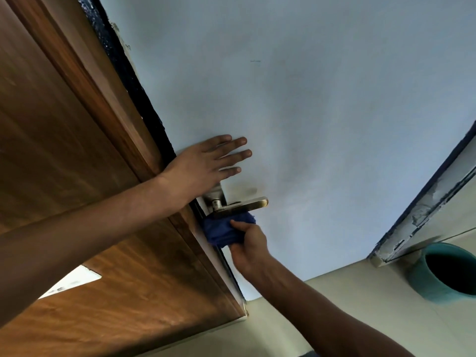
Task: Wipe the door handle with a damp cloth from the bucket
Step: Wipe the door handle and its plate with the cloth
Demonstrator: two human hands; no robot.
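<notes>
R hand [247, 243] grips bunched blue cloth [224, 230], pressed just under brass door handle [242, 205] at the door's [64, 150] edge, prob wiping underside. L hand [203, 163] flat on the wall, fingers spread, likely bracing. Teal bucket [422, 282] on floor, far R

At my feet the pale floor [322, 300] carries a teal bucket [422, 282], standing beside the wall's corner, far right.
</notes>
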